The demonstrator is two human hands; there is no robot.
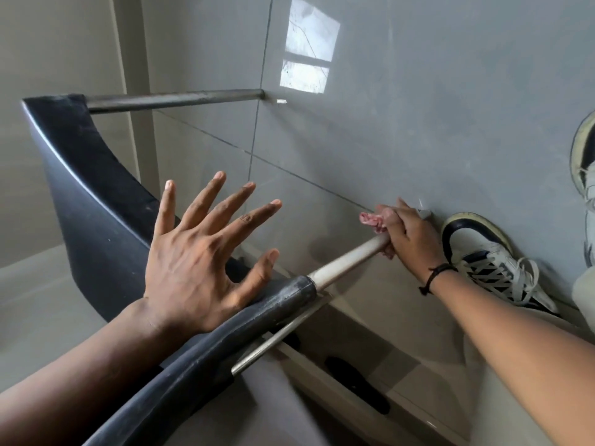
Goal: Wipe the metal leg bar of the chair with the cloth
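Right hand (407,235) grips pink cloth (370,218) around metal leg bar (347,264); left hand (199,249) hovers open, fingers spread, empty.

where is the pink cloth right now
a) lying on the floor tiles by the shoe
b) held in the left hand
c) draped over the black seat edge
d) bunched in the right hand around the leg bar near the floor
d: the pink cloth sticks out of the right hand, which is closed around the lower end of the metal leg bar, while the left hand is spread open and holds nothing.
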